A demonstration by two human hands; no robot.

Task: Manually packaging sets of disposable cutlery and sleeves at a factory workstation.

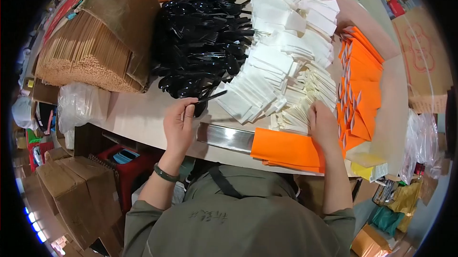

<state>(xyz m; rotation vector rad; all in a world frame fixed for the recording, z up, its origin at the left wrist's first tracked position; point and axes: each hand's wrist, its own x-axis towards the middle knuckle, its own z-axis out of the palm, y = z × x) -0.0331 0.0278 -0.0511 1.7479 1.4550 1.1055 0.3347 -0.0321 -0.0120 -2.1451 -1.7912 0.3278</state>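
My left hand (179, 121) is closed in a pinch on a black plastic utensil (212, 96). Its thin end points right, and I cannot tell whether it is a spoon or a fork. Beyond it lies a big heap of black plastic spoons and forks (195, 42). My right hand (325, 122) has its fingers bent together at the near edge of a pile of narrow cream-white packets (298, 114); what they grip, if anything, is hidden. Stacks of folded white napkins (257, 85) spread between the utensils and the packets. Flat orange sleeves (288, 149) lie below my right hand.
A shiny metal strip (224, 138) lies along the table's front edge. An open carton of wooden chopsticks (90, 56) stands at left. More orange sleeves (360, 90) stand fanned at right, by the raised table wall (393, 80). Cardboard boxes (78, 195) sit at lower left.
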